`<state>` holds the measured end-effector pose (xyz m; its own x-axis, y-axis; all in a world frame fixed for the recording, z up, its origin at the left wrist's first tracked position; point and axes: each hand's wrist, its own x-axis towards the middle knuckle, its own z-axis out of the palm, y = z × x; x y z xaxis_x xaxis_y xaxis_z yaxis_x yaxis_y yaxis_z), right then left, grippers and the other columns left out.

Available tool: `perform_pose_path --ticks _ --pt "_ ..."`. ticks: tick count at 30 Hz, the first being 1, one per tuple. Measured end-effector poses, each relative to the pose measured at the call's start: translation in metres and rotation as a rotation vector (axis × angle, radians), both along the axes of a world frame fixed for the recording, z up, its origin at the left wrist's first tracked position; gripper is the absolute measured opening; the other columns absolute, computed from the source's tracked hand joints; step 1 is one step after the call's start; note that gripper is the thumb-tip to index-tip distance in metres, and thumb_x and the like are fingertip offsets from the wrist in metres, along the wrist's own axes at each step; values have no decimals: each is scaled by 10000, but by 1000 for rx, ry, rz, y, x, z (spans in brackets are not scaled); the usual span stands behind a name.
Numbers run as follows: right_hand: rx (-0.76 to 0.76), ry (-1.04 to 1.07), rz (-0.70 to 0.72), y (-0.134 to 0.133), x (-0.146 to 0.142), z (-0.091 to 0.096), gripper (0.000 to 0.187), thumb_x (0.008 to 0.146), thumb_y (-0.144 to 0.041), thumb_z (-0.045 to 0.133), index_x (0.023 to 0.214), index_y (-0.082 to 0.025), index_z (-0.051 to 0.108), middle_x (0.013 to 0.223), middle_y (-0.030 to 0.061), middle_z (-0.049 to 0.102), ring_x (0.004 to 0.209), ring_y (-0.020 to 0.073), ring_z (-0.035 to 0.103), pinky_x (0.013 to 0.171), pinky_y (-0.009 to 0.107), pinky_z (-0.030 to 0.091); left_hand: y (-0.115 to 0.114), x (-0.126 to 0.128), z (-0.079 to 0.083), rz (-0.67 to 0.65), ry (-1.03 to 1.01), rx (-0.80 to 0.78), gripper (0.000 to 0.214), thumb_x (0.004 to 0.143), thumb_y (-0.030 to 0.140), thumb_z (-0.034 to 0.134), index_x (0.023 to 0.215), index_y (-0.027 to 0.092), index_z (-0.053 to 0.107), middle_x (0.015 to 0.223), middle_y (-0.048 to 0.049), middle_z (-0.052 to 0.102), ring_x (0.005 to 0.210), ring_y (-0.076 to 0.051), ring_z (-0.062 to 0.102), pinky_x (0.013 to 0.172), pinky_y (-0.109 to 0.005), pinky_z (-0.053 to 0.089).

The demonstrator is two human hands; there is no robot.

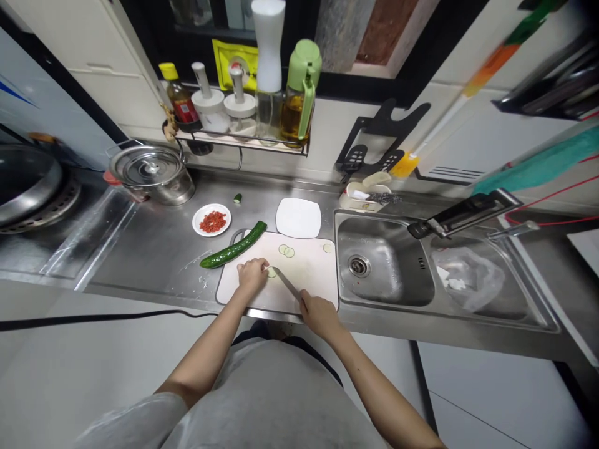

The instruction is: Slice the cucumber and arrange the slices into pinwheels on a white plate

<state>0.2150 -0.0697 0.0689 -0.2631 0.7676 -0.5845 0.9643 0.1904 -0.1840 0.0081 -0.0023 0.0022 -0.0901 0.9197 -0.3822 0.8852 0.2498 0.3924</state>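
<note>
My right hand [320,317] is wrapped round the handle of a kitchen knife [287,284], its blade pointing forward and left over a white cutting board [311,287]. The blade's tip meets a cucumber slice [272,272] lying on the board. My left hand [253,275] is closed, fingers curled, with its fingertips on the left edge of that slice. Two overlapping cucumber slices [287,251] lie farther back, and another slice [327,248] is near the board's back right corner. A long green cucumber [234,245] rests across the board's left edge.
Behind the board are a white square plate [298,218], a small plate [196,219] of chopped red pieces and a cucumber end [238,198]. A sink [384,262] adjoins on the right. A lidded pot [154,178] stands left, below a seasoning rack [243,142].
</note>
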Motion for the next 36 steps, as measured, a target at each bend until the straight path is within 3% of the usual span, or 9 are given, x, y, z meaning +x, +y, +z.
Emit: perform_pose_path --ticks 16,36 --pt "23 -28 52 7 -12 -1 258 953 -271 316 1130 -200 490 896 103 690 852 243 656 652 286 374 -1 -1 -5 -10 -58 16 259 772 204 536 978 294 665 945 -24 673 977 -226 572 863 -386 281" --pt "43 -127 94 7 -24 1 310 909 -133 344 1175 -192 492 920 136 694 900 252 672 695 294 443 -1 0 -3 -36 -51 28 283 769 187 529 982 305 673 966 -25 673 977 -227 569 856 -388 282"
